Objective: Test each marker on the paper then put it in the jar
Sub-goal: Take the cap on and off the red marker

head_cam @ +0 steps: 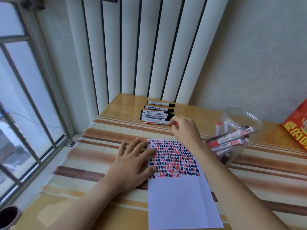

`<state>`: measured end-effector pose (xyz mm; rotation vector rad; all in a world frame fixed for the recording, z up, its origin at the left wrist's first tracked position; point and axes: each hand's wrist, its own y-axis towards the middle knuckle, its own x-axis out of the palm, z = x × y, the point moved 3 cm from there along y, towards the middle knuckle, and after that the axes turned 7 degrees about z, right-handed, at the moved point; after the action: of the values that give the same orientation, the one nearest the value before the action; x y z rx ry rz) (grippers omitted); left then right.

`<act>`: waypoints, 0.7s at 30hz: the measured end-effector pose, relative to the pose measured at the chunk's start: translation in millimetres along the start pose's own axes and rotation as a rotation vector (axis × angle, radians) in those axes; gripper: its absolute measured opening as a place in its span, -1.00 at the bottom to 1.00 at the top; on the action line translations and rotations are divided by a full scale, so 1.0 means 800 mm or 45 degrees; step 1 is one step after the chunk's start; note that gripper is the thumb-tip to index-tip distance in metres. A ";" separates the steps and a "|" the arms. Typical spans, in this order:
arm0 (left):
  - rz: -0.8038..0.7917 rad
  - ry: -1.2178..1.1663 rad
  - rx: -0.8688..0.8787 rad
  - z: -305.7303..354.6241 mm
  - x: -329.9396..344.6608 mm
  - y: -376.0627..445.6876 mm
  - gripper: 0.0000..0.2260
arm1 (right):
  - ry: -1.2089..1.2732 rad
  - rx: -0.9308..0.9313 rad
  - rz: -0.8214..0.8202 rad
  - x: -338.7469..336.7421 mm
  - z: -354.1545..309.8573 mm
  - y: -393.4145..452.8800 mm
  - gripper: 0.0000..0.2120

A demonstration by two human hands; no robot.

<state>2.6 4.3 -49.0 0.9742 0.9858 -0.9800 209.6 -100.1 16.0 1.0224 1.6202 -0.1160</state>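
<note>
Head cam: R hand (186,130) pinching red marker (157,122); jar (232,138) nearby, paper (179,196) flat.

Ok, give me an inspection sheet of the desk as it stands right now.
Surface: striped table, glossy.
Job's things: paper, top half filled with red and black marks; red marker nearest in a row with five black markers; plastic jar tilted, holding red markers.
Clutter: red packet, dark cup.
Hands: left hand flat on paper edge; right hand fingers pinching red marker's cap.
Cables: nothing seen.
Surroundings: barred window, radiator.
</note>
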 end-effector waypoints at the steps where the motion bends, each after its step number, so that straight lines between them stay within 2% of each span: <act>1: 0.002 -0.003 0.001 0.000 0.000 0.000 -0.37 | -0.008 0.025 -0.011 0.009 0.006 0.006 -0.84; 8: 0.017 -0.004 0.005 0.002 -0.002 0.001 -0.40 | -0.020 0.001 -0.102 0.037 0.023 0.024 -0.73; 15: 0.050 -0.081 0.007 0.004 -0.005 -0.001 -0.36 | -0.122 -0.015 -0.090 0.012 0.017 0.004 -0.89; 18: 0.171 -0.214 -0.011 0.004 -0.013 -0.001 -0.33 | 0.112 0.048 -0.001 -0.020 0.001 -0.031 -0.93; 21: 0.325 -0.328 0.057 0.016 -0.024 -0.001 -0.43 | 0.584 0.257 -0.043 -0.044 -0.016 -0.093 -0.94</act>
<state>-0.3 -4.6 -27.8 0.9573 0.6106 -0.8889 149.7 -157.8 17.5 1.2391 2.0737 -0.0711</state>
